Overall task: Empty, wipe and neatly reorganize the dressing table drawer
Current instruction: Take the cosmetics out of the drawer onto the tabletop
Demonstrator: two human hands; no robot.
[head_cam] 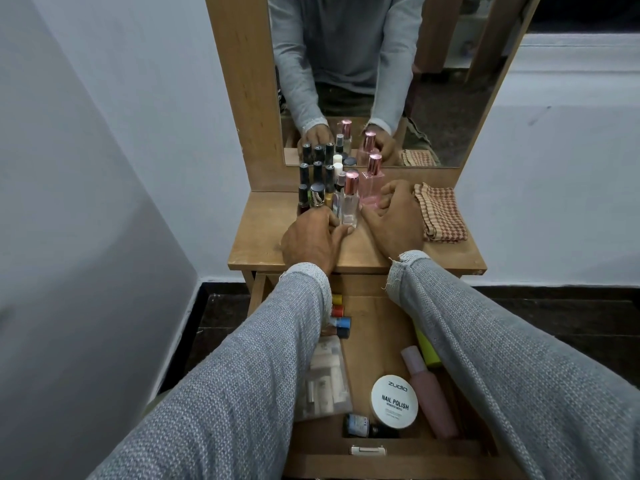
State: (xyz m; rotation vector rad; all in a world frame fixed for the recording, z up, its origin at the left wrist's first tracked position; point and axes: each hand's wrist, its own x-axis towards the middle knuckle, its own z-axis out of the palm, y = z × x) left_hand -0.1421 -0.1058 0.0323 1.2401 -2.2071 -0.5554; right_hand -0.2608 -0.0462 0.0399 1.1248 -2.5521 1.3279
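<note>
while you look down from the head camera, your left hand rests on the dressing table top with its fingers curled round the base of a clear perfume bottle with a rose-gold cap, thumb pressed at the bottle's foot. your right hand lies just beside it, fingers bent round the lower part of a pink perfume bottle standing behind and to the right of the clear one. left of these, a tight cluster of dark-capped nail polish bottles stands upright against the mirror, which doubles them and your grey sleeves. a folded checked cloth lies on the top to the right of your right hand, touching it or nearly so.

below the table edge the drawer is pulled out and holds several things yet. a round white tin of nail polish remover wipes sits near the front, a pink tube bottle lies tilted just right of it, and a small dark bottle lies on its side in front of the tin. a clear pouch of sachets lies on the left, partly under your left sleeve, with a few coloured polish bottles behind it. a yellow-green item shows beside your right sleeve; you cannot tell what it is.
</note>
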